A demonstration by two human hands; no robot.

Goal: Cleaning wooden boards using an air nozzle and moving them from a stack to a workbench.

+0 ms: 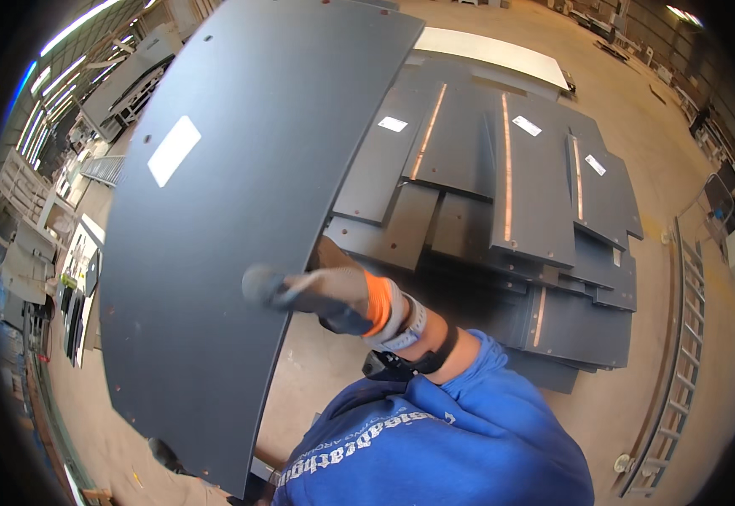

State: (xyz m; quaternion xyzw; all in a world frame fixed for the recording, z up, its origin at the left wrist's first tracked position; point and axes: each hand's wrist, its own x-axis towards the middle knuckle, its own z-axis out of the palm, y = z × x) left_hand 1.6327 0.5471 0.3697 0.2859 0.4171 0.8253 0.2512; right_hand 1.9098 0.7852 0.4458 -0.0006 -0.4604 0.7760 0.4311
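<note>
Large panel [216, 244]: dark grey board, long and flat, held tilted on edge in front of the person; it fills the left and middle of the view from the top edge to the lower edge.
Panel label [174, 150]: white rectangular sticker on the upper part of the board's face; small drilled holes show near the edges.
Right hand [300, 291]: gloved in grey with an orange cuff, reaching across from the blue sleeve to the right edge of the large panel at about mid-height.
Right-hand fingers [260, 283]: curled together against the board's face by its edge, clamped on the large panel as far as can be seen.
Left hand: not in view; the state of its fingers cannot be told.
Wrist [418, 325]: carries a pale band and a black strap just above the glove cuff.
Sleeve [460, 438]: bright blue, with white lettering, at the lower middle.
Stacked panels [511, 211]: many dark grey boards lying flat and overlapping on the floor to the right of the held board, some with bare wood-coloured edges and white stickers.
White sheet [494, 51]: lies flat beyond the stack.
Floor [679, 169]: pale concrete.
Ladder [679, 371]: metal, lying along the floor at far right.
</note>
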